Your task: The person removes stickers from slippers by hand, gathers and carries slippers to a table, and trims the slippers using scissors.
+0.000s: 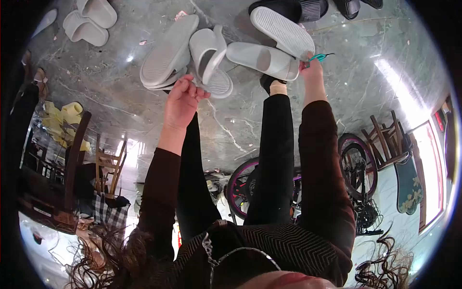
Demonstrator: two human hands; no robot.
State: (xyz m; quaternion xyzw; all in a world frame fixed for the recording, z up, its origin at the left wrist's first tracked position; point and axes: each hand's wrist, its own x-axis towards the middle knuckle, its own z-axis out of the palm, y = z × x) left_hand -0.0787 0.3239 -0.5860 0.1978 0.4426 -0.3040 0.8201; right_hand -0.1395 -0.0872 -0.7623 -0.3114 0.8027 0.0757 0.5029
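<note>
My right hand [312,71] is closed at the near end of a light grey slipper [283,32], its ribbed sole turned up. A small teal-handled cutting tool [318,57] with a dark tip sticks out of the same hand. Under that slipper lies another grey slipper [262,59], by my foot. My left hand [182,98] has loosely curled fingers, slightly apart, with nothing visible in them. Just beyond it are a sole-up slipper [169,52] and an overlapping pair with a tilted slipper [208,48] and a sole-up slipper [219,84].
Pale slippers [89,24] lie at the far left and black slippers [288,9] at the top. Behind me stand a bicycle [357,166], wooden chairs [110,164] and a dark table [48,212]. Another person's foot [41,79] shows at the left edge.
</note>
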